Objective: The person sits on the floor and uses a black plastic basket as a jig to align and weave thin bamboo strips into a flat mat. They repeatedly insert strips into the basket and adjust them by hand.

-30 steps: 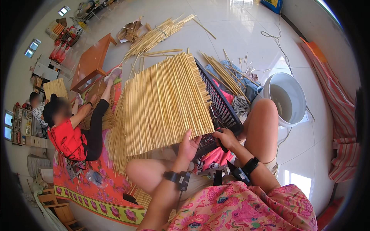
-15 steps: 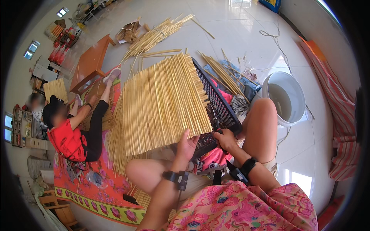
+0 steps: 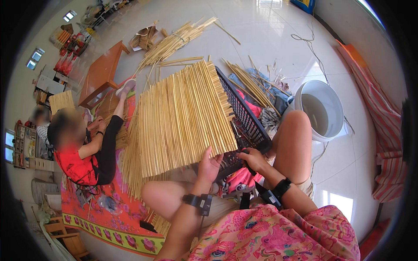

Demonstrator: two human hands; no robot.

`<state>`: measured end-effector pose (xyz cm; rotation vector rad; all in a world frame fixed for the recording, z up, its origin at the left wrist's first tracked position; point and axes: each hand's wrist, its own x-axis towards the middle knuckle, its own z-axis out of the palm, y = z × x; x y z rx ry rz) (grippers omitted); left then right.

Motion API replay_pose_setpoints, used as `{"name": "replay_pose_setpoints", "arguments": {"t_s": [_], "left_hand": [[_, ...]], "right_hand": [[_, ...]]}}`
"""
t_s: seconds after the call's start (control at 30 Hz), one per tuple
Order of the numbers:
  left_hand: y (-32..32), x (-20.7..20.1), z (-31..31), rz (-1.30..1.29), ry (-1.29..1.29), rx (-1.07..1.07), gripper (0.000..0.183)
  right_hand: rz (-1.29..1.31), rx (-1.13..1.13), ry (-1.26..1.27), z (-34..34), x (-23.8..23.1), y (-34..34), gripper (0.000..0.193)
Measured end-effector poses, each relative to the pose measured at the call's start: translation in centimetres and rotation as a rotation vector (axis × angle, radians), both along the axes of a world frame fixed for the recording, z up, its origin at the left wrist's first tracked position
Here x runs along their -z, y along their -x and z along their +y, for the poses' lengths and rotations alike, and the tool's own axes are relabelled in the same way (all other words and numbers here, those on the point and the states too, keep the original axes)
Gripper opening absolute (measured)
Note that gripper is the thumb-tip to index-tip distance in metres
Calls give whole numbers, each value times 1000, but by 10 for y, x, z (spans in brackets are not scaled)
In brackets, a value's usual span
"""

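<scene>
A panel of straight yellow reed stalks, laid side by side, tilts in front of me over a black plastic crate. My left hand grips the panel's near right corner, fingers on top of its edge. Close by on the right, my right hand is closed round a black-handled tool; its working end is too small to make out. That hand is just off the panel's corner, above the crate's near end. Dark items inside the crate are partly hidden by the panel.
Right of my knee stands a pale bucket of water. Loose reeds lie beyond the crate, with a larger bundle farther off. A co-worker in red sits on a flowered mat at left, near a wooden bench.
My right hand has shifted slightly left with the tool. My left hand stays at the panel's corner. The co-worker has raised and turned their head, and their arms have moved.
</scene>
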<state>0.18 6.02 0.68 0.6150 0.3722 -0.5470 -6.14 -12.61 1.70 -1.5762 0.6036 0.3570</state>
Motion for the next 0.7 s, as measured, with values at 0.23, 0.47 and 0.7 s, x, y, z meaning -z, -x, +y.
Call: {"name": "replay_pose_setpoints", "arguments": {"t_s": [0.23, 0.47, 0.7], "left_hand": [[0, -2, 1, -17, 4, 14, 30], [2, -4, -1, -9, -19, 22, 31], [3, -2, -1, -3, -18, 47, 31]], "right_hand": [[28, -11, -111, 0, -6, -11, 38], [47, -18, -120, 0, -9, -15, 38], [51, -13, -82, 1, -5, -14, 34]]}}
